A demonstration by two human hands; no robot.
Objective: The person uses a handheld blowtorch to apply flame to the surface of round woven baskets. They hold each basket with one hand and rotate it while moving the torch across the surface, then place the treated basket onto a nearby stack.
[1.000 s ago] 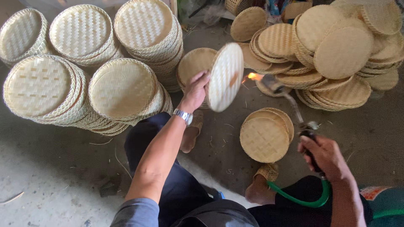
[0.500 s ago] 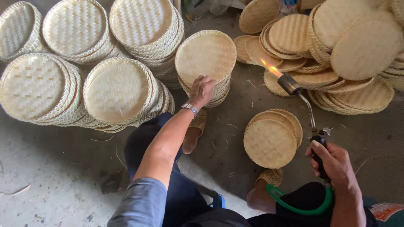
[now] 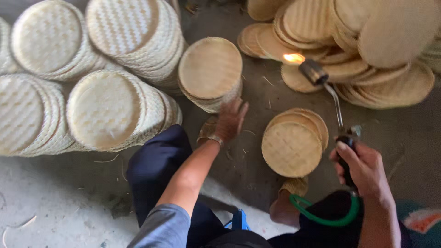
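The right hand (image 3: 363, 167) gripped the black handle of a lit metal gas torch (image 3: 328, 98), its fingers closed around it, flame over the grey concrete floor (image 3: 257, 92). The left hand (image 3: 229, 121) hovered open-fingered just below a stack of round pale woven bamboo trays (image 3: 210, 69). A smaller stack of round woven trays (image 3: 294, 142) lay between the hands.

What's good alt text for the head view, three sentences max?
A seated person's right hand grips a lit gas torch fed by a green hose, flame aimed at loose round woven bamboo trays. The empty left hand hovers beside a short tray stack. Taller stacks stand left.
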